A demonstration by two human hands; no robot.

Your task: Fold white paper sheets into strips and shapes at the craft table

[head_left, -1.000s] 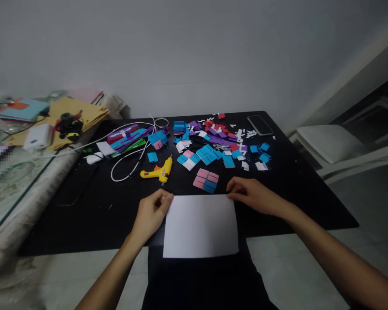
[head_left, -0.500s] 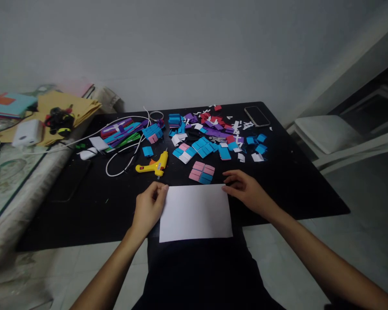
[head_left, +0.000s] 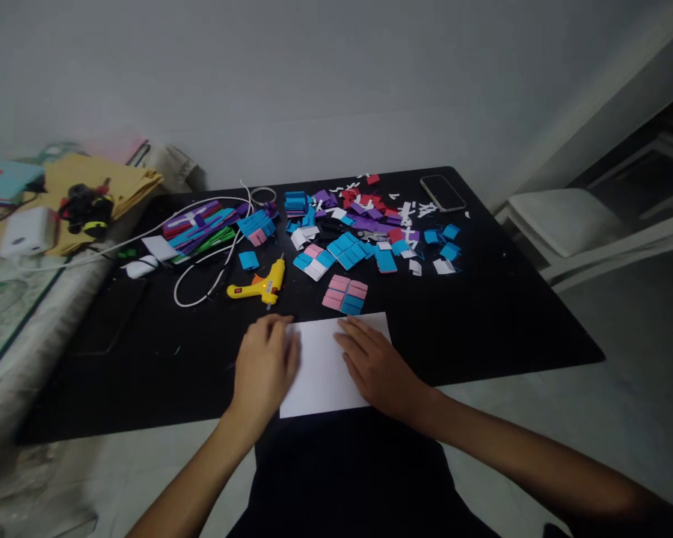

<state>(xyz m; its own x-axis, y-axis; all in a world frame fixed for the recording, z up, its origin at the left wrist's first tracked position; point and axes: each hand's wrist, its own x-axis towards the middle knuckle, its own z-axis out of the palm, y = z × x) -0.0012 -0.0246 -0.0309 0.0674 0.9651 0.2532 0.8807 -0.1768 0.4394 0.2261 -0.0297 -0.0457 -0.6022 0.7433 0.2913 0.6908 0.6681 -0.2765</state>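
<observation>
A white sheet of paper (head_left: 319, 373) lies at the front edge of the black table. On its left edge rests my left hand (head_left: 265, 366), fingers bent and slightly blurred; whether it pinches the paper cannot be made out. My right hand (head_left: 373, 366) lies on the right part of the sheet, its fingers spread and holding nothing. Just beyond the paper is a pink and blue folded square (head_left: 345, 294). A yellow glue gun (head_left: 258, 285) lies beyond my left hand.
Folded blue, white, purple and red paper pieces (head_left: 351, 250) cover the back of the black table (head_left: 482, 321). A white cable (head_left: 182, 288) loops at the left. A phone (head_left: 443, 193) lies back right, near a white chair (head_left: 561, 224).
My right hand has moved left from the sheet's right corner onto its surface. My left hand has shifted slightly over the left edge. The view has shifted a little.
</observation>
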